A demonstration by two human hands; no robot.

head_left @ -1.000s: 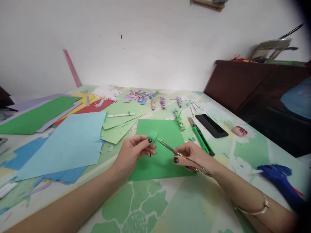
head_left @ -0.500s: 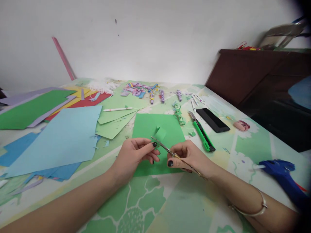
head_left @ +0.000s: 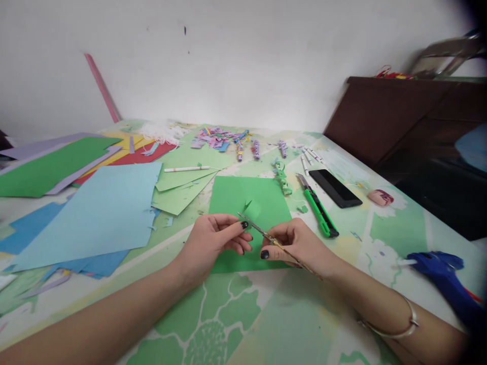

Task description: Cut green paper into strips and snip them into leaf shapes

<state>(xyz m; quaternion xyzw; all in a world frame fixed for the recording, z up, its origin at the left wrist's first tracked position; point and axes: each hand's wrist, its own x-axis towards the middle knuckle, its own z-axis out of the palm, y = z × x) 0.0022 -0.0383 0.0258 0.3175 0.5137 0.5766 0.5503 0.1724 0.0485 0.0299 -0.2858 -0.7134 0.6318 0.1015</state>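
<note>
My right hand (head_left: pixel 294 244) is closed around a pair of small metal scissors (head_left: pixel 262 233) whose blades point up and left. My left hand (head_left: pixel 216 239) pinches a small light green paper piece (head_left: pixel 251 208) between thumb and fingers, right at the scissor tips. Both hands hover over a green paper sheet (head_left: pixel 232 195) lying on the table.
Light blue sheets (head_left: pixel 91 213) lie to the left, with green, red and lilac sheets behind. A green utility knife (head_left: pixel 317 208), black phone (head_left: pixel 335 188), pink eraser (head_left: pixel 379 197) and white pens are on the right. A blue glue gun (head_left: pixel 443 271) rests near the right edge. Paper scraps (head_left: pixel 218 138) at the back.
The small green piece and the scissor blades have come together; my hands sit slightly closer to each other. The camera view has shifted a little.
</note>
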